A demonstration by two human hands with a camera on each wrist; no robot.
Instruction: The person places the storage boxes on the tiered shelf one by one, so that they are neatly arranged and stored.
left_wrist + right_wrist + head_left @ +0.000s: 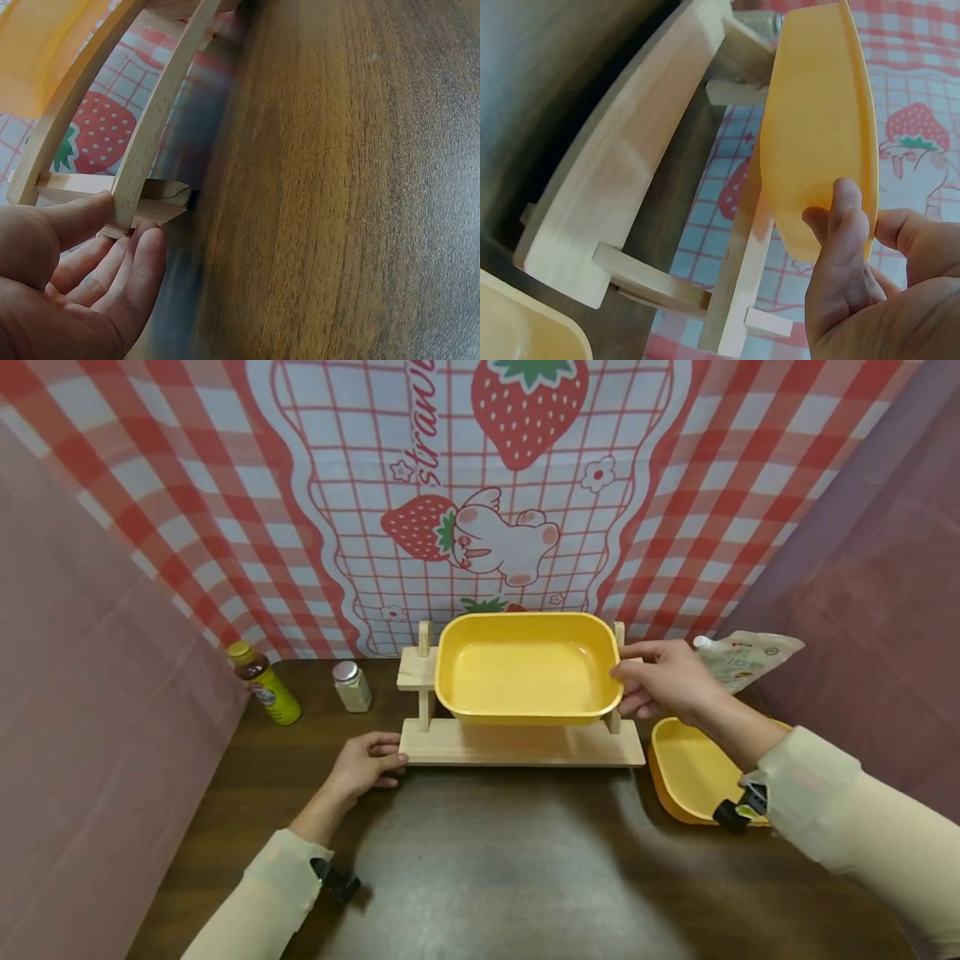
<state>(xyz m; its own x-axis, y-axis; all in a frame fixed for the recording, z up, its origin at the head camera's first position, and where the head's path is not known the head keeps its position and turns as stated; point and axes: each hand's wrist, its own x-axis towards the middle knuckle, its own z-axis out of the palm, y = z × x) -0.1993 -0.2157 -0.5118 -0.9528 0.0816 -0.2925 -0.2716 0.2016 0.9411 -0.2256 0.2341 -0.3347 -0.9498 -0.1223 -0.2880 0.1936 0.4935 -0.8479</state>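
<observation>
A two-tier wooden rack [517, 742] stands on the table against the back cloth. My left hand [365, 764] pinches the left end of its lower shelf, thumb above and fingers below, as the left wrist view shows. A shallow yellow plastic bin [528, 672] is at the upper shelf, its open side facing me. My right hand [667, 677] grips this bin by its right rim. In the right wrist view the thumb lies on one side of the rim and the fingers [845, 240] on the other. Whether the bin's underside touches the upper shelf is hard to tell.
Right of the rack sits a second yellow bin [690, 764], partly under my right forearm. A white spouted pouch [750, 656] stands behind it. Left of the rack are a small lidded jar [352, 687] and a yellow-labelled bottle [268, 687]. Checked cloth [360, 485] hangs behind.
</observation>
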